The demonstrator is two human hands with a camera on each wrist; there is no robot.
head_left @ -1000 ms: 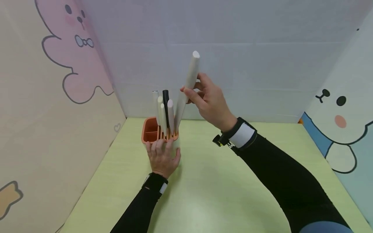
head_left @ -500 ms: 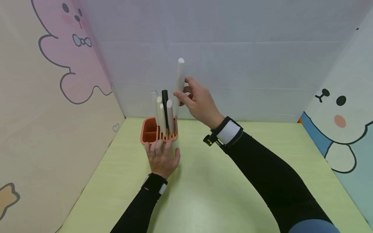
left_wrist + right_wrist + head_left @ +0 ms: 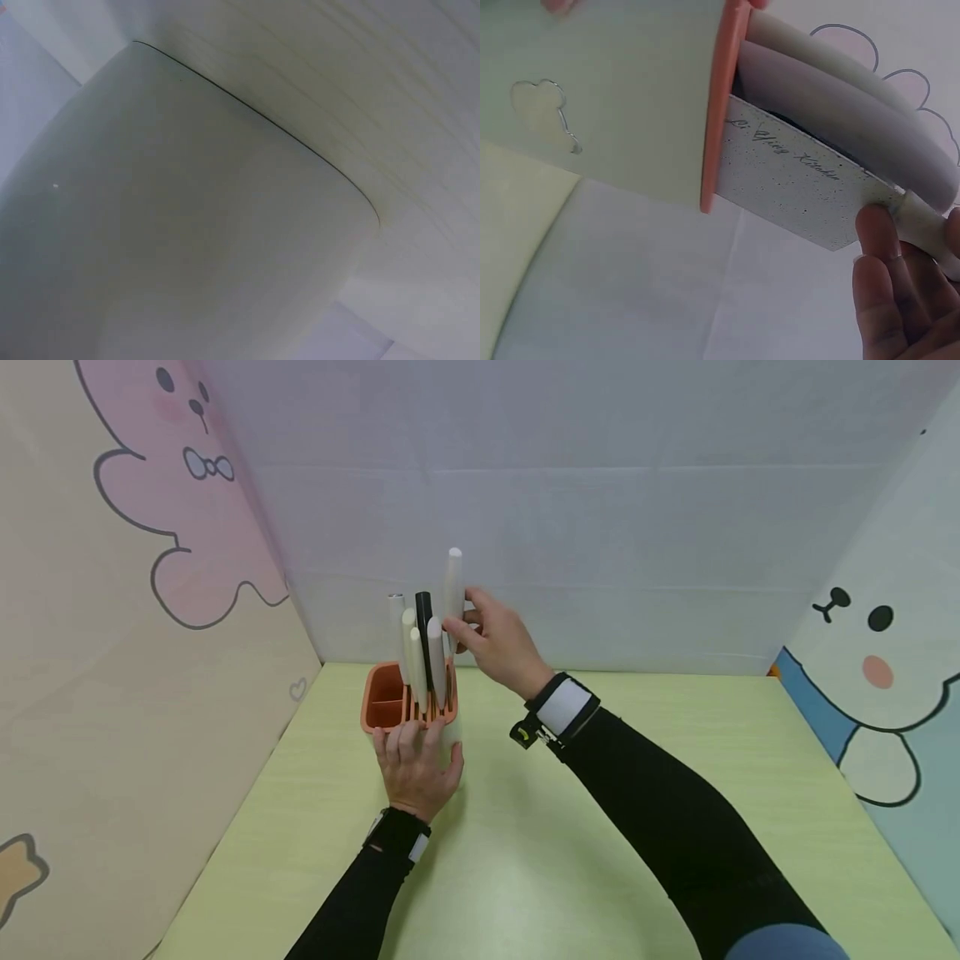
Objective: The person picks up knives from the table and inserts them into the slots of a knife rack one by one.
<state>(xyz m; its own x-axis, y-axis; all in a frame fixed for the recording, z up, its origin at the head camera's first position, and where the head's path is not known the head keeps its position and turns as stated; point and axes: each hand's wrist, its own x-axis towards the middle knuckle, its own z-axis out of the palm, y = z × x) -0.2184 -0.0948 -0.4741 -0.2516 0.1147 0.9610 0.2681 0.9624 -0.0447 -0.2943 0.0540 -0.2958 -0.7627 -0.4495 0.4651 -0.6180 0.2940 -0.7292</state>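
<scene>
A knife holder (image 3: pixel 454 739) with a pale body and an orange top stands on the table. My left hand (image 3: pixel 417 768) holds it from the front, fingertips at the rim and thumb at its right side. The holder's pale wall (image 3: pixel 187 210) fills much of the left wrist view. Between thumb and fingers, my right hand (image 3: pixel 498 639) pinches the white handle of a kitchen knife (image 3: pixel 453 572). In the right wrist view its broad speckled blade (image 3: pixel 787 176), marked with script, is partly inside the holder's right end. The rest of the blade is hidden by the holder.
Several white-handled knives (image 3: pixel 437 664) and a black-handled tool (image 3: pixel 424 607) stand upright in the holder's slots. An orange divided compartment (image 3: pixel 386 689) lies on its left. Walls with cartoon drawings border the pale table (image 3: pixel 570 827) at left, back and right.
My right hand has moved left and down with the knife, which has turned upright and sunk deeper into the holder. My left hand has stayed at the holder.
</scene>
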